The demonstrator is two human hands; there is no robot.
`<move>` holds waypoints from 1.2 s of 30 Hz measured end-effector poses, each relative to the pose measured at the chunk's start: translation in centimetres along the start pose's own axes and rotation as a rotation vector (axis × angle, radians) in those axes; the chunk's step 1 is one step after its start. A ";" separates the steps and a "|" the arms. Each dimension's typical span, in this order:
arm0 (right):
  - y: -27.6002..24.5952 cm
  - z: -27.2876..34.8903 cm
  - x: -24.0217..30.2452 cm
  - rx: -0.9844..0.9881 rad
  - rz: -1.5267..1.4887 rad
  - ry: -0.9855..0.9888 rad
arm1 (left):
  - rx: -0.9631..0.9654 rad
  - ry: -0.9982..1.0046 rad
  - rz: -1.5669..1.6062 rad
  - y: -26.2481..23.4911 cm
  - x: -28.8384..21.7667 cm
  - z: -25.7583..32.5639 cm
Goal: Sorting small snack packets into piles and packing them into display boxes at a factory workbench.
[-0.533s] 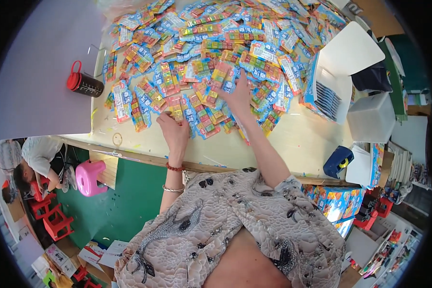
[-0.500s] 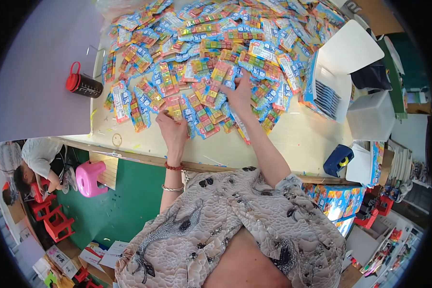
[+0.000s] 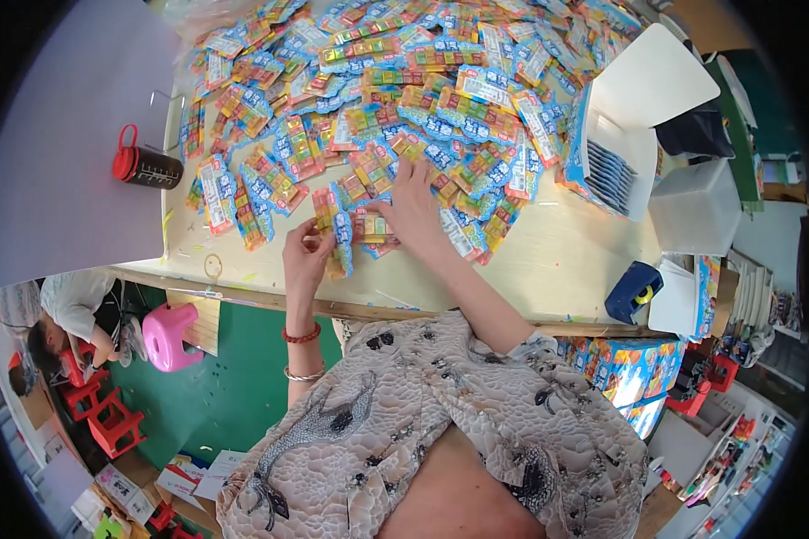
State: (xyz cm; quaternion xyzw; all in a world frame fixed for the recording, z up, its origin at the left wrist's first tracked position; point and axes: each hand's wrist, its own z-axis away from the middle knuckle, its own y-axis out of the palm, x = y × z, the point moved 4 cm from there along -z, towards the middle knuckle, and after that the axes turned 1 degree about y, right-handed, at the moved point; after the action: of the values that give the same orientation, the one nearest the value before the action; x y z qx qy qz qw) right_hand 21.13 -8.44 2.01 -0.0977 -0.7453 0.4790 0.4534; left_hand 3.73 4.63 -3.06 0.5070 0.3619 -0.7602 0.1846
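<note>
Head view: left of open box [image 3: 640, 180], heap of sweet packets [image 3: 476, 112]. Farther from box, left hand [image 3: 303, 257] pinched on one packet [image 3: 341, 232]; nearer box, right hand [image 3: 414, 211] touching heap, grip unclear.

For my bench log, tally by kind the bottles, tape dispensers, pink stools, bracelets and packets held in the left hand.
Bottle: 1
Tape dispenser: 1
Pink stool: 1
Bracelets: 2
Packet in left hand: 1
Total: 6

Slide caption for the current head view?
Left hand holds a colourful packet; right hand is over the packet pile.
</note>
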 end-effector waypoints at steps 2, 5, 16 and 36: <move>-0.2 -0.1 -0.4 0.019 -0.046 0.014 | -0.001 0.030 -0.086 0.6 -0.7 1.1; -1.2 -0.4 -1.0 0.046 -0.141 0.110 | -0.006 0.081 -0.125 0.5 -2.3 2.9; 1.0 -1.7 -0.4 -0.012 0.077 -0.030 | 0.403 0.591 -0.491 4.0 -5.5 6.9; -4.0 -0.4 -8.4 -0.103 -0.393 0.074 | 0.173 0.155 -0.057 3.0 -4.5 5.9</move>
State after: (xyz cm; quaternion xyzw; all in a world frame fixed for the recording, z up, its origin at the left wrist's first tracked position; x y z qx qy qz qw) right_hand 27.43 -15.17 0.37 0.0090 -0.7563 0.3389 0.5595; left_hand 3.78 -2.08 1.21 0.5677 0.3223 -0.7522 0.0900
